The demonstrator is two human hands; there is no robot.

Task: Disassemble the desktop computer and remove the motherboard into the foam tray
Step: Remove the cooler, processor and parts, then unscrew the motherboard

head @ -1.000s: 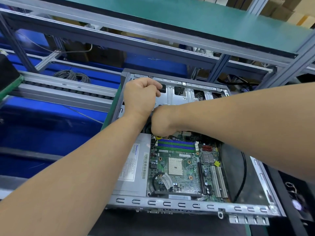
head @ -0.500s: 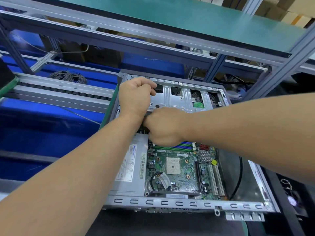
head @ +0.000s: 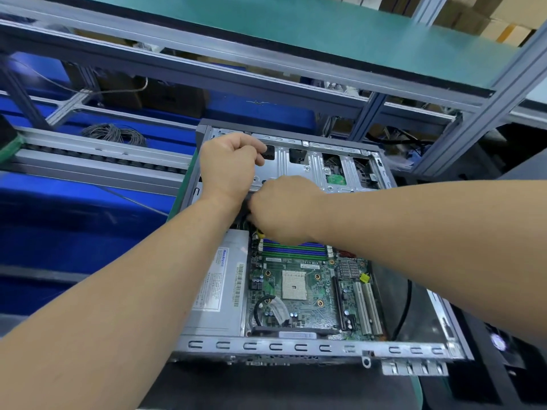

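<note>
One open desktop case [head: 310, 349] of stamped sheet metal holds one green motherboard [head: 307, 288], right of the boxy silver power supply [head: 219, 291]. Two hands work at the far end: the left hand [head: 228, 164] curls over the metal drive cage [head: 299, 170]; the right hand [head: 281, 208] is fisted above the memory slots [head: 296, 251], its fingers hidden, so its grasp cannot be told.

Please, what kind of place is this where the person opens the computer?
Most likely a factory or recycling workstation on a disassembly line. An aluminium-frame bench with a green shelf stands over the open computer case, a roller conveyor track runs alongside it, and blue bins sit beside it.
</note>
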